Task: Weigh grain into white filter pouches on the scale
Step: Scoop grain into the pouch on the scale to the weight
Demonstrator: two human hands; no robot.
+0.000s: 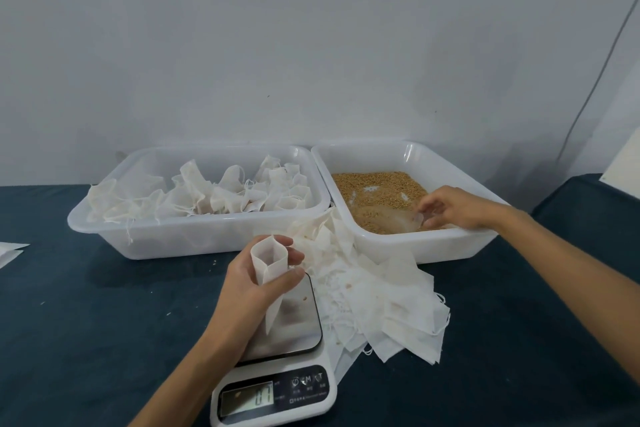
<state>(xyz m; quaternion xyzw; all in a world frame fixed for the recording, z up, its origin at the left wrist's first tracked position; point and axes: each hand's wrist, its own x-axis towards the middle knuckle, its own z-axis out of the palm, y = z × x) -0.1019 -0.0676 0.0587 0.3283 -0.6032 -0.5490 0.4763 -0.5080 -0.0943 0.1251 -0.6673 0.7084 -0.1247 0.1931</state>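
My left hand (pixel 252 282) grips an empty white filter pouch (pixel 269 270) with its mouth spread open, held upright above the steel plate of the digital scale (pixel 294 326). The scale's display (pixel 247 397) is lit. My right hand (pixel 450 206) is inside the right white tub (pixel 446 246), holding a clear plastic scoop (pixel 398 218) that lies in the golden grain (pixel 377 185). A loose pile of flat empty pouches (pixel 374 302) lies on the table between the scale and the grain tub.
A second white tub (pixel 187 234) at the left holds several filled pouches (pixel 207 196) with strings. Everything sits on a dark blue tablecloth (pixel 104 322). A white paper edge (pixel 10 251) shows at far left, and a grey cable (pixel 595 80) runs down the wall.
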